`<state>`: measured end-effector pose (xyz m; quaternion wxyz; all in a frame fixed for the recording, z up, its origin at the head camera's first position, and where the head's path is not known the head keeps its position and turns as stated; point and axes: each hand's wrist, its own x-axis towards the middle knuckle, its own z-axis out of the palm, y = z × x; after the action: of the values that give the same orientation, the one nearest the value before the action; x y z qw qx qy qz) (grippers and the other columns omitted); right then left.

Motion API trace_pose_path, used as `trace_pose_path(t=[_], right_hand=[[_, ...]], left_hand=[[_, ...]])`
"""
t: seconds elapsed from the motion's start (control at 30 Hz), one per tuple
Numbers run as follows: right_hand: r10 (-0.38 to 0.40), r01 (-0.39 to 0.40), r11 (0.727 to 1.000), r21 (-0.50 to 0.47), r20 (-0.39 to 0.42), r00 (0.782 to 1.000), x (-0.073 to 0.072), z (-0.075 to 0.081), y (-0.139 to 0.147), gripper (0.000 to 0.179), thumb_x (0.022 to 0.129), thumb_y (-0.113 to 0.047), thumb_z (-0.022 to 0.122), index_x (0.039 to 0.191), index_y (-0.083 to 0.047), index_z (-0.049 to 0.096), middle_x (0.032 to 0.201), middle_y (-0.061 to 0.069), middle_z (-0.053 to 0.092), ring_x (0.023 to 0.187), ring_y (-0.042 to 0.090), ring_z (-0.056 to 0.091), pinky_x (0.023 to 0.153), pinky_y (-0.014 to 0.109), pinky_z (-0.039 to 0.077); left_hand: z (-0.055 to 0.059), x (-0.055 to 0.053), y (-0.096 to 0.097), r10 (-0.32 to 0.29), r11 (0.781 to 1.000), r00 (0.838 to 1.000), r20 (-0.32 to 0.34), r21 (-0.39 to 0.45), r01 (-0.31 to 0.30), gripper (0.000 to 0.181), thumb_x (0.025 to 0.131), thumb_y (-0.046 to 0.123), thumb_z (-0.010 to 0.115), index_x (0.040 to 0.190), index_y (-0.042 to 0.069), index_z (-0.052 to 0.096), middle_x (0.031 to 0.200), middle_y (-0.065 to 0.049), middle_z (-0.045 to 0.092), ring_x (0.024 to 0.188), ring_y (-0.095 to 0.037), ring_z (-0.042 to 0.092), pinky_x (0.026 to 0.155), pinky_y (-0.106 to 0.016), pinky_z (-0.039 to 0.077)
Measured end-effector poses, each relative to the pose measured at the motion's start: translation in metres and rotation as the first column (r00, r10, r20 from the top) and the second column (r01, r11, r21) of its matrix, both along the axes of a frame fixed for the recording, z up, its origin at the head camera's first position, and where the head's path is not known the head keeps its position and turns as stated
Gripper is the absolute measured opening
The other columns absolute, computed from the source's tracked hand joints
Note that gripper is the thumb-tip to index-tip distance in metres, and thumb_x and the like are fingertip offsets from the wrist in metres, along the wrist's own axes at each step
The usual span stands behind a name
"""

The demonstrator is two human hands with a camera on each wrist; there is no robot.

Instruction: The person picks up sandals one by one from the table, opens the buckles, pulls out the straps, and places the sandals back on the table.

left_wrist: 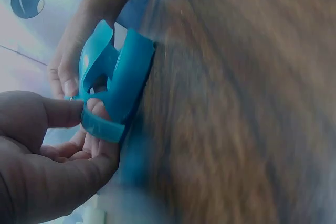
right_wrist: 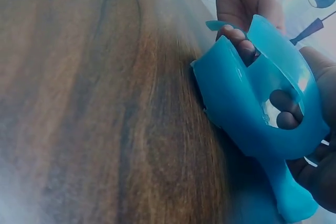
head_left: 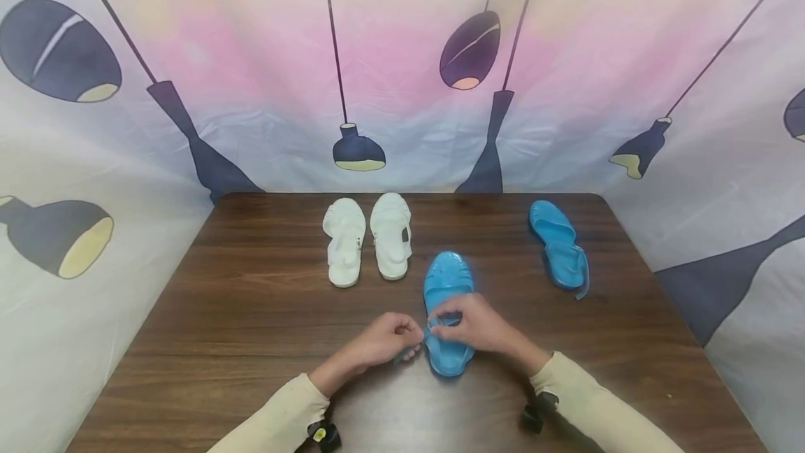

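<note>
A blue jelly sandal (head_left: 448, 272) lies on the table, toe pointing away. My left hand (head_left: 386, 339) is at the sandal's left side and pinches its ankle strap (left_wrist: 104, 128) between thumb and fingers; the strap's loose end curves out past the fingertips in the left wrist view. From the other side, my right hand (head_left: 479, 324) reaches over the sandal and pinches the strap near the buckle, beside the left fingertips. The buckle itself is mostly hidden by the fingers. In the right wrist view, the sandal's heel (right_wrist: 231, 85) rests on the table.
A second blue sandal (head_left: 556, 247) lies at the back right, its strap hanging loose to the side. Two white sandals, a left one (head_left: 344, 243) and a right one (head_left: 391, 236), stand side by side at the back. A printed cloth (head_left: 402, 54) hangs behind the brown table (head_left: 251, 313).
</note>
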<state>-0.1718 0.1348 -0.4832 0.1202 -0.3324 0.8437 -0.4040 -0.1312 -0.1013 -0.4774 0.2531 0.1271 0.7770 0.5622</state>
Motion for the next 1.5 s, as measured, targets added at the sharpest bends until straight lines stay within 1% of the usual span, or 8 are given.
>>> trace_pose_path(t=[0.17,0.47,0.63,0.77,1.0,1.07,1.2,1.5], right_hand=[[-0.007,0.007,1.0,0.011,0.024,1.0,0.001,0.001,0.0,0.019,0.093,-0.029,0.077,0.108,-0.018,0.079,0.103,-0.012,0.074,0.097,0.006,0.067,0.086,0.029,0.056],[-0.02,0.019,0.999,0.026,0.045,0.999,0.002,0.002,-0.006,0.021,0.093,-0.03,0.077,0.109,-0.016,0.078,0.099,-0.013,0.074,0.087,0.005,0.065,0.079,0.026,0.055],[-0.047,0.046,0.999,0.016,0.06,0.997,0.003,-0.001,-0.003,0.023,0.092,-0.032,0.077,0.11,-0.017,0.078,0.1,-0.015,0.074,0.09,0.005,0.065,0.081,0.026,0.056],[-0.053,0.053,0.999,0.009,0.038,0.998,0.004,-0.001,-0.003,0.022,0.091,-0.031,0.078,0.109,-0.017,0.078,0.101,-0.013,0.074,0.089,0.006,0.065,0.08,0.026,0.056],[-0.038,0.038,0.999,-0.026,0.001,0.999,0.004,-0.004,-0.007,0.019,0.09,-0.029,0.08,0.103,-0.015,0.079,0.094,-0.011,0.074,0.082,0.004,0.063,0.074,0.025,0.056],[-0.038,0.038,0.999,-0.032,-0.008,0.999,0.003,-0.005,-0.009,0.018,0.09,-0.029,0.08,0.101,-0.015,0.079,0.091,-0.012,0.073,0.08,0.004,0.062,0.073,0.025,0.055],[-0.051,0.051,0.998,-0.031,0.0,0.999,0.002,-0.004,-0.008,0.018,0.089,-0.029,0.081,0.101,-0.015,0.079,0.091,-0.013,0.073,0.081,0.004,0.063,0.074,0.024,0.056],[-0.072,0.071,0.997,-0.011,-0.007,0.997,0.004,-0.001,-0.004,0.024,0.089,-0.03,0.081,0.106,-0.012,0.078,0.099,-0.007,0.076,0.088,0.005,0.065,0.079,0.026,0.056]], left_hand=[[-0.003,0.001,0.004,0.022,0.999,0.999,0.029,0.045,-0.023,0.018,0.102,0.011,0.059,0.096,-0.003,0.067,0.08,-0.003,0.063,0.073,-0.012,0.06,0.065,-0.025,0.05],[-0.002,-0.001,0.006,0.054,0.998,0.998,-0.037,0.047,-0.052,0.017,0.102,0.01,0.059,0.1,-0.004,0.067,0.082,-0.004,0.064,0.073,-0.013,0.058,0.062,-0.024,0.048],[-0.001,-0.003,0.001,0.015,1.0,0.998,-0.054,-0.003,-0.016,0.018,0.102,0.015,0.062,0.098,-0.001,0.069,0.082,-0.004,0.067,0.074,-0.013,0.061,0.063,-0.026,0.051],[-0.004,-0.002,-0.002,-0.007,0.999,0.997,-0.073,-0.036,0.004,0.016,0.101,0.015,0.062,0.098,0.001,0.069,0.084,-0.003,0.067,0.076,-0.013,0.062,0.067,-0.027,0.052],[-0.005,-0.004,-0.004,0.024,1.0,1.0,-0.015,0.013,-0.024,0.015,0.099,0.01,0.063,0.1,-0.001,0.071,0.081,0.0,0.064,0.075,-0.012,0.058,0.065,-0.026,0.048],[-0.003,-0.005,-0.003,0.032,0.999,0.999,-0.024,0.024,-0.031,0.016,0.099,0.011,0.063,0.1,-0.002,0.072,0.081,0.0,0.065,0.073,-0.011,0.057,0.064,-0.026,0.048],[-0.002,-0.007,-0.002,0.034,0.999,0.997,-0.068,0.002,-0.034,0.017,0.1,0.015,0.065,0.102,0.0,0.072,0.085,-0.002,0.069,0.074,-0.011,0.059,0.062,-0.027,0.049],[-0.003,-0.008,-0.002,-0.007,0.998,0.995,-0.099,-0.06,0.001,0.018,0.1,0.022,0.065,0.099,0.005,0.072,0.082,0.001,0.067,0.071,-0.01,0.059,0.058,-0.028,0.051]])
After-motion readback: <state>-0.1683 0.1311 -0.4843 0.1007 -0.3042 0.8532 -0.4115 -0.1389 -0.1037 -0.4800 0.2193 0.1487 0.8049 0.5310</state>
